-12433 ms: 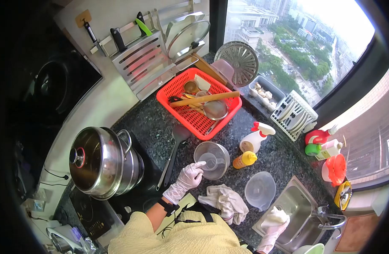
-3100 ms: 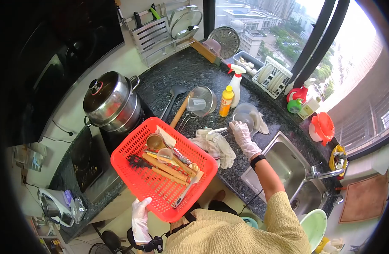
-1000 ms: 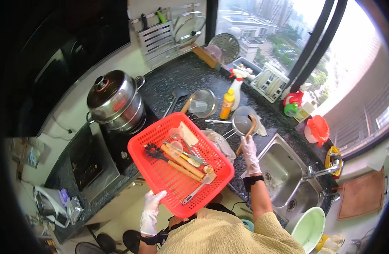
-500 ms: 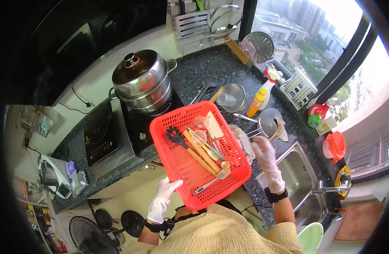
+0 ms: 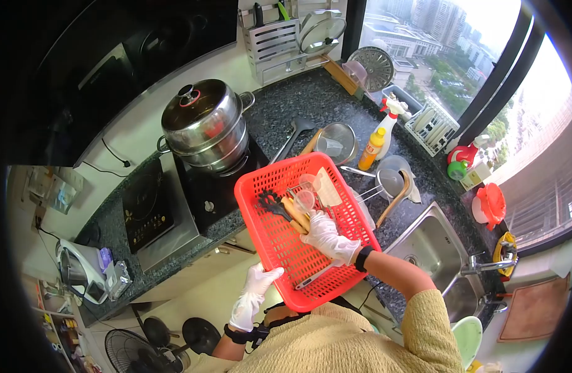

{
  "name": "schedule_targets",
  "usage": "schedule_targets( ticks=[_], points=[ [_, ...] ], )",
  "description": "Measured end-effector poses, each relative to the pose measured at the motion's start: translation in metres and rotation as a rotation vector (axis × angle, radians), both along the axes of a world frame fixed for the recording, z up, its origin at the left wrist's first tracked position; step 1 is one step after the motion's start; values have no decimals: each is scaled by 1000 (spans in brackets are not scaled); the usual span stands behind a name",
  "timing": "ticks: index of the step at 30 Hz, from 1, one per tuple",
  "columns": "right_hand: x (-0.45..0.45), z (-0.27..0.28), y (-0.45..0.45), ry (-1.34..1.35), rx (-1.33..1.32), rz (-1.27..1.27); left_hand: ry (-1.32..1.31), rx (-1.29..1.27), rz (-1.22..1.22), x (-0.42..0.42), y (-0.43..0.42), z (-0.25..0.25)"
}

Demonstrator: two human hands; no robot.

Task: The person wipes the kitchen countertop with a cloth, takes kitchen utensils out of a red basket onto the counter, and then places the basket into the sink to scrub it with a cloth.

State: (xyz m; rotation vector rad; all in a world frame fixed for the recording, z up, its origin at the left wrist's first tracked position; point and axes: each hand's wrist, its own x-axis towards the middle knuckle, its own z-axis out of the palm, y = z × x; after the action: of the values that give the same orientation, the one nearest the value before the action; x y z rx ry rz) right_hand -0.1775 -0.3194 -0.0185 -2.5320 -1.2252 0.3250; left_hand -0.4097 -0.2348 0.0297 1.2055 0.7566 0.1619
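My gloved left hand (image 5: 255,289) grips the near-left rim of a red plastic basket (image 5: 326,297), holding it tilted in front of my body. Inside it, my gloved right hand (image 5: 330,239) has its fingers curled down over the utensils. What they grip, if anything, is hidden by the glove. Close to those fingers lie light wooden handles (image 5: 296,216). A black pasta server (image 5: 271,201), a small clear plastic cup (image 5: 304,199) and a pale slab (image 5: 327,186) lie farther up the basket. Below my right hand is a grey handle (image 5: 315,276).
Beyond the basket, the dark counter carries a strainer (image 5: 337,148), a yellow bottle (image 5: 372,149), a spray bottle (image 5: 389,129) and a long wooden handle (image 5: 394,204). A steamer pot (image 5: 205,133) stands on the stove at left. The steel sink (image 5: 423,248) is at right.
My right hand has moved from above the counter near the sink, leftward and down into the basket. The left hand keeps its grip on the rim. The basket sits slightly farther right in view.
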Motion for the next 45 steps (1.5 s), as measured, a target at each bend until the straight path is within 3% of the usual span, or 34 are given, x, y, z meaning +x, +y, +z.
schedule_targets(
  ticks=[2, 5, 17, 21, 22, 27, 28, 30, 31, 35, 39, 45],
  points=[
    [-5, 2, 2, -42, -16, -13, 12, -1, -5, -1, 0, 1],
    [5, 0, 7, 191, -123, -31, 40, -10, -9, -3, -2, 2],
    [2, -6, 13, 490, -22, -171, 94, -29, 36, -4, 5, 6],
    [2, 36, 2, 486, 168, 17, 72, -50, 87, -9, 13, 5],
    [3, 51, -7, 452, 321, 85, 62, -63, 104, -11, 17, 2],
    [25, 150, -68, 954, 604, -93, 51, -53, 163, -31, 38, 1],
    [34, 152, -84, 851, 657, -42, 46, -50, 175, -34, 41, 6],
    [30, 181, -122, 906, 679, -223, 44, -33, 193, -40, 49, 9],
    [34, 164, -147, 884, 546, -317, 44, -43, 207, -43, 53, 10],
    [2, 99, -236, 1007, 578, -602, 35, -62, 245, -51, 66, 6],
    [-37, 53, -283, 1083, 340, -914, 24, -83, 264, -49, 74, 3],
    [-15, 20, -265, 1189, 435, -863, -5, -128, 253, -37, 78, 4]
  ],
)
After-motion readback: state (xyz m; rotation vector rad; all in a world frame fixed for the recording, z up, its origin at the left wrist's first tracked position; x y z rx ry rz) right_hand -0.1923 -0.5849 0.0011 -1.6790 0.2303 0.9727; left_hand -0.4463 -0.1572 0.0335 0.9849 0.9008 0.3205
